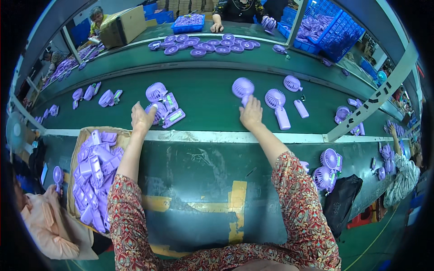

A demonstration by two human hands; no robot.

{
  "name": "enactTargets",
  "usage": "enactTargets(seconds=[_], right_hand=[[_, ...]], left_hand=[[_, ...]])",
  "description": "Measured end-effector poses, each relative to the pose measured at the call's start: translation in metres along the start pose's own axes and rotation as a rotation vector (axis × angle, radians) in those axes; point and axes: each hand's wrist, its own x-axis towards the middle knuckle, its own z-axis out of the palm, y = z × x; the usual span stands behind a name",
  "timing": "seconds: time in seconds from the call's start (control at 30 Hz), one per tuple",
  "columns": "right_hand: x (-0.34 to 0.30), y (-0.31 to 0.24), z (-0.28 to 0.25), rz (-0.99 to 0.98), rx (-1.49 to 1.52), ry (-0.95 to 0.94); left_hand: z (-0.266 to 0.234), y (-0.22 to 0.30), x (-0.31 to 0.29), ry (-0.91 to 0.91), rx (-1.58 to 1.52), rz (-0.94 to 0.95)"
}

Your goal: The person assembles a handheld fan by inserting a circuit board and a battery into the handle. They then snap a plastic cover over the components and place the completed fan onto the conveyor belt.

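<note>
My right hand is closed round the short handle of a purple handheld fan, whose round head points away from me over the green conveyor belt. My left hand is open, thumb and fingers apart, at the belt's near edge. Its thumb reaches the side of a purple fan head in a small cluster; whether it touches is hard to tell. In that cluster lie another fan head and a handle shell with green inside. Right of my right hand lie a fan and a loose handle piece.
A cardboard box full of purple handle shells stands at my left. More fans and a black bag are at the right. Across the belt, purple round parts lie on a raised shelf near a blue basket. Other people work around.
</note>
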Motion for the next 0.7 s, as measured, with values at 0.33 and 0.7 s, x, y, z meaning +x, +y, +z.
enactTargets(seconds=[0.33,0.7], right_hand=[[-0.055,-0.074,-0.032,-0.304,0.349,-0.126],[-0.122,-0.103,-0.133,-0.190,0.870,-0.368]], left_hand=[[0.009,-0.017,0.025,-0.670,-0.488,-0.335],[-0.094,0.135,-0.144,-0.406,-0.494,0.533]])
